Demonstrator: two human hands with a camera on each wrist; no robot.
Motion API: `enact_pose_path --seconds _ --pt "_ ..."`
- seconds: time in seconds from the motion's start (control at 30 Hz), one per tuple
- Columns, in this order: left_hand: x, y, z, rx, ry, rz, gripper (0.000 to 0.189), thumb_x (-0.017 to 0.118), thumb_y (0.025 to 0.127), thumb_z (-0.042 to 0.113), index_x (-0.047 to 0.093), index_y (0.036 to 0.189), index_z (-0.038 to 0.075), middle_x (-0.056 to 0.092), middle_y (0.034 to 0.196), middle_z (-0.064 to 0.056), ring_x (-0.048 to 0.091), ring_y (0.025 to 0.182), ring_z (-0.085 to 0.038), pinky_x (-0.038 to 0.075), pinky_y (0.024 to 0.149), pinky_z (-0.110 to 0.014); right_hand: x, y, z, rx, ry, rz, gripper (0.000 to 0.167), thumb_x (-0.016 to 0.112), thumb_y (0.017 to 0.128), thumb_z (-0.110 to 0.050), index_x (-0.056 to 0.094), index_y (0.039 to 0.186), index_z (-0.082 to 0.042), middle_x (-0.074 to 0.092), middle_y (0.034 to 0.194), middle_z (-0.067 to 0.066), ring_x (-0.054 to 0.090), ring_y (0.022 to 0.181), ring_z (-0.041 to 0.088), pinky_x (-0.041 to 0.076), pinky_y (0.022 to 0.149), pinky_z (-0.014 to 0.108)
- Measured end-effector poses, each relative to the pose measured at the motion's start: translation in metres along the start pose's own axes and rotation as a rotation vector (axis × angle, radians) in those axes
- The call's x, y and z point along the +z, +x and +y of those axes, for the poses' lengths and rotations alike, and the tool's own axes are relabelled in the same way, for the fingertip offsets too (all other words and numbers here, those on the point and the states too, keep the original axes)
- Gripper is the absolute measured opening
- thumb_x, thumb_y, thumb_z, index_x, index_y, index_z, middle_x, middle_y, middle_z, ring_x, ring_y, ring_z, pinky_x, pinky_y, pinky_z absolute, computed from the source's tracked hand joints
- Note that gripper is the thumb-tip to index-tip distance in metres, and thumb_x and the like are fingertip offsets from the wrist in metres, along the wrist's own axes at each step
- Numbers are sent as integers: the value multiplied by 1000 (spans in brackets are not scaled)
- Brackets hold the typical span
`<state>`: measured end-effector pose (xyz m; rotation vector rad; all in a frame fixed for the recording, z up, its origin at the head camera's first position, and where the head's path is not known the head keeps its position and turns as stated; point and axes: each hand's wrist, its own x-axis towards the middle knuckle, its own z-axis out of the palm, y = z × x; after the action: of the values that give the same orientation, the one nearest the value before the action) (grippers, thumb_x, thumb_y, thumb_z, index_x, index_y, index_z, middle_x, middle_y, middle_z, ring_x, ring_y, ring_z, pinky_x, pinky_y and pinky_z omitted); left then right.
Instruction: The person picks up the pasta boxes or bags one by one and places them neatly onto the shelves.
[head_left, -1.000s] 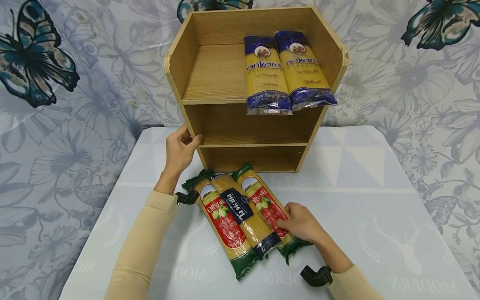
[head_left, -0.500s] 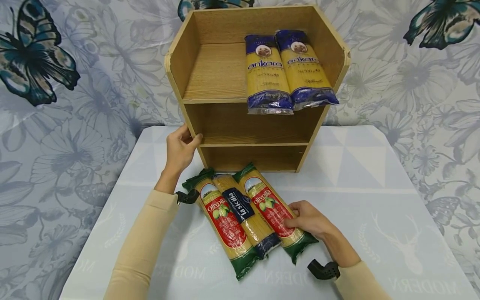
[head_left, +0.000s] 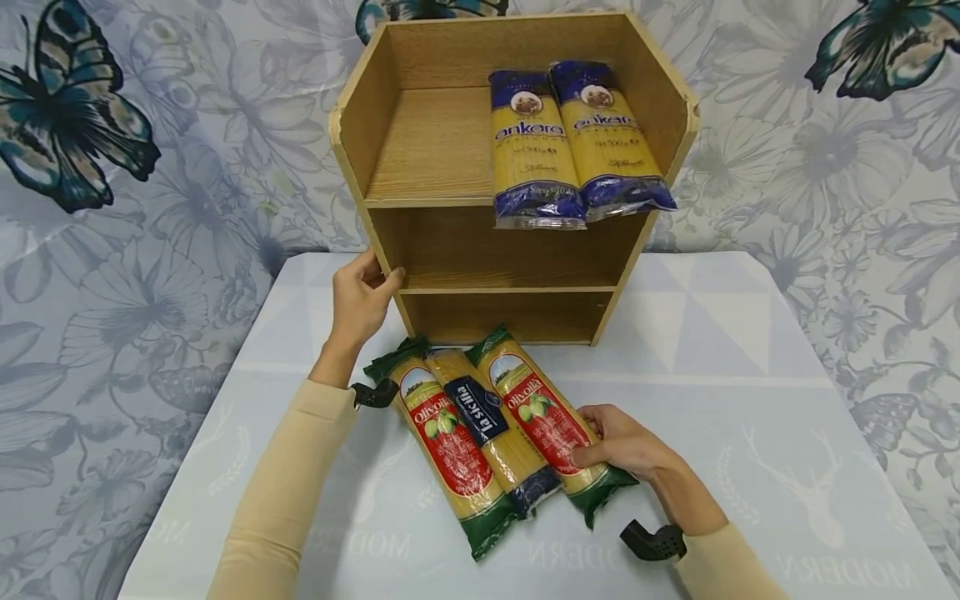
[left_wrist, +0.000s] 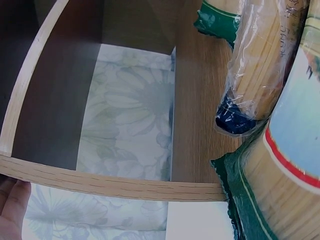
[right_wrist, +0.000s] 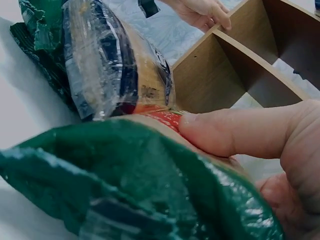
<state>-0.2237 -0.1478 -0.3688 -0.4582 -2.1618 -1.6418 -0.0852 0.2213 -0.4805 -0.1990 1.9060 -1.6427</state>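
Note:
My left hand (head_left: 362,296) grips the left side edge of a wooden shelf unit (head_left: 517,292), thumb on its front edge. With my right hand (head_left: 626,442) I hold the right-hand green-ended Olivoita spaghetti packet (head_left: 543,417) near its lower end, thumb on top; the fingers beneath are partly hidden. Beside it lies a dark-blue-labelled La Sicilia spaghetti packet (head_left: 487,425), and left of that another Olivoita packet (head_left: 446,442). All three slant in front of the shelf unit. In the right wrist view my thumb (right_wrist: 215,130) presses the packet's red label.
Two blue and yellow Ankara spaghetti packets (head_left: 532,150) lie side by side on the right of the top shelf, ends jutting over its front edge. The shelf unit stands at the back of the white patterned table (head_left: 712,433), before a floral wall (head_left: 150,292).
My right hand has shifted slightly right and drawn the right-hand Olivoita packet a little away from the La Sicilia packet. My left hand has stayed on the shelf unit.

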Motion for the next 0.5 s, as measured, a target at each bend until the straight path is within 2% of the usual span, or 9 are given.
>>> enact_pose_path --seconds 0.5 --pt "1 0 1 1 0 -2 40 62 92 -12 60 132 -13 65 122 -34 65 112 -45 58 89 -29 -8 -8 -1 -12 39 -7 62 74 83 0 43 132 23 66 102 19 67 90 28 61 75 33"
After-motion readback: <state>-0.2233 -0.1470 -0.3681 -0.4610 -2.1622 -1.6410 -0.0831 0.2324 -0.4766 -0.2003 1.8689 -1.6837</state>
